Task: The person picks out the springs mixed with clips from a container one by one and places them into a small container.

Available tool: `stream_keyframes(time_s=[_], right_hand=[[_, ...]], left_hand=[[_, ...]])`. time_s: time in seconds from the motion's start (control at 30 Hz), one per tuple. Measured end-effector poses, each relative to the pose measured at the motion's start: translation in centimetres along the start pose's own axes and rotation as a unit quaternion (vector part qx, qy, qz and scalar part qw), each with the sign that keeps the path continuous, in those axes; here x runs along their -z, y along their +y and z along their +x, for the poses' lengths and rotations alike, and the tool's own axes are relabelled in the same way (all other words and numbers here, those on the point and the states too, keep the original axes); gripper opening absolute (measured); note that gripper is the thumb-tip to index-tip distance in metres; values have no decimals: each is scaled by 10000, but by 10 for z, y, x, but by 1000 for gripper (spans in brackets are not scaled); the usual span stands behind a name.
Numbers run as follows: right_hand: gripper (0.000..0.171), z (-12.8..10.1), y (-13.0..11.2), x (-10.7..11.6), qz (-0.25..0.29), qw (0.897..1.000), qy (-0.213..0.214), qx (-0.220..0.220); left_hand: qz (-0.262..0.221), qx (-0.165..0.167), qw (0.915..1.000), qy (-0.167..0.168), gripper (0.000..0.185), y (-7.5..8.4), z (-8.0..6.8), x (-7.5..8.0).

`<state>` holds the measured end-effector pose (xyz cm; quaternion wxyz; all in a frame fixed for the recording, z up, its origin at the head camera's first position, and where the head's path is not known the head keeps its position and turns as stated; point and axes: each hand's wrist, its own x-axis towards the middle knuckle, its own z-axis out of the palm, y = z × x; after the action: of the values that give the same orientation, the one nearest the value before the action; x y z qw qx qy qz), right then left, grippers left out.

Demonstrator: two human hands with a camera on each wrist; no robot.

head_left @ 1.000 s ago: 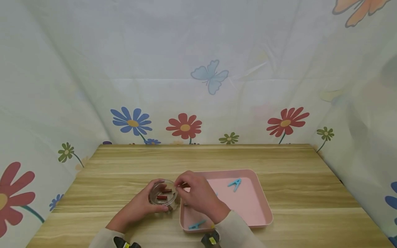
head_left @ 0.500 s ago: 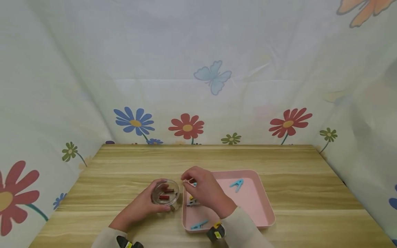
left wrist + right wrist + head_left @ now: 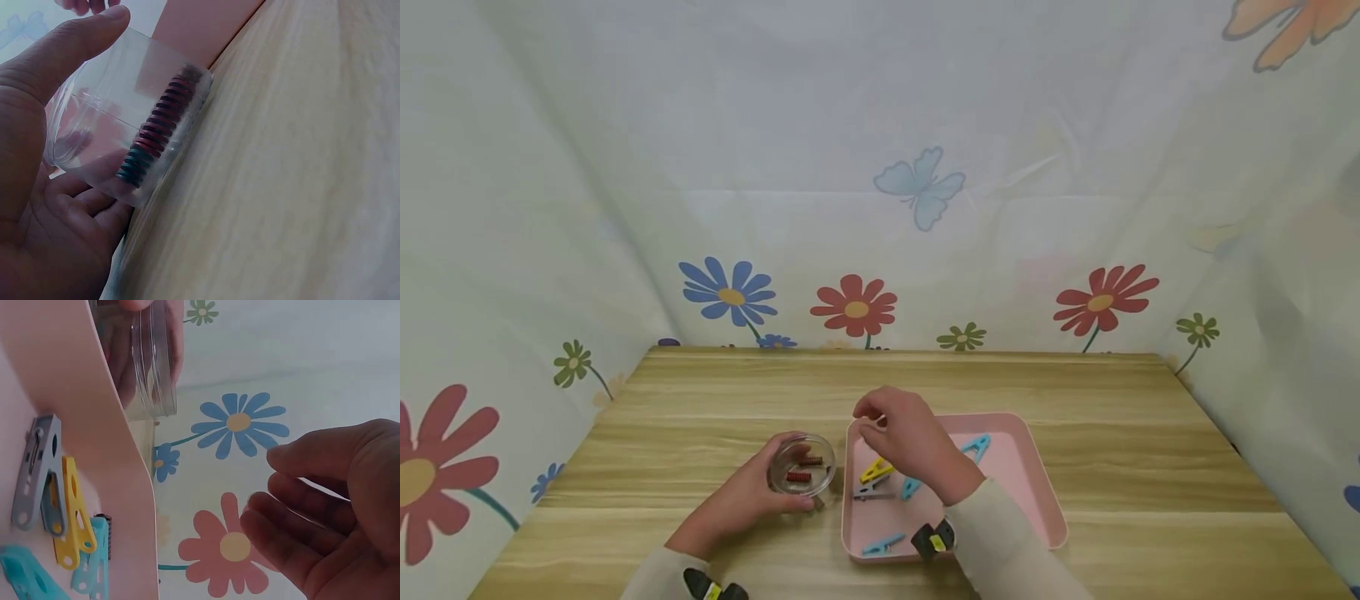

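A clear plastic jar [image 3: 781, 454] is gripped in my left hand [image 3: 748, 500], thumb on the near side and fingers around the far side. Red springs [image 3: 162, 122] and a dark green spring [image 3: 134, 165] lie inside it. Above the back left of a pink tray [image 3: 1000, 521] is my right hand [image 3: 906, 429]; its fingers curve loosely, with nothing visible between them. In the tray lie a yellow clothespin [image 3: 875, 471], a grey clothespin [image 3: 872, 490] and several blue clothespins [image 3: 883, 545]. The right wrist view also reveals a dark spring [image 3: 109, 537] beside a blue clothespin [image 3: 94, 556].
The tray stands on a wood-grain table [image 3: 700, 400], just right of the jar. Behind and beside the table hangs a white sheet [image 3: 790, 217] printed with flowers and butterflies. Dark devices [image 3: 934, 540] are strapped to both wrists.
My right hand has moved from the jar's rim back and right over the tray, its fingers loosening. That uncovers the yellow and grey clothespins. The left hand stays around the jar.
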<state>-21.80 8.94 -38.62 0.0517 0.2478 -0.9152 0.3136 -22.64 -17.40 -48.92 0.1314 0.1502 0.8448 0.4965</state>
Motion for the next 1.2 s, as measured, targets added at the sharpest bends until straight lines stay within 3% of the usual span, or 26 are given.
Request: stream_keyframes(time_s=[0.47, 1.2], right_hand=[[17, 12, 5, 3, -353, 9967, -588, -432], [22, 26, 17, -14, -661, 9861, -1215, -919]], left_hand=[[-3, -58, 10000, -16, 88, 1, -2, 1], [-146, 23, 9999, -54, 91, 4, -2, 1]])
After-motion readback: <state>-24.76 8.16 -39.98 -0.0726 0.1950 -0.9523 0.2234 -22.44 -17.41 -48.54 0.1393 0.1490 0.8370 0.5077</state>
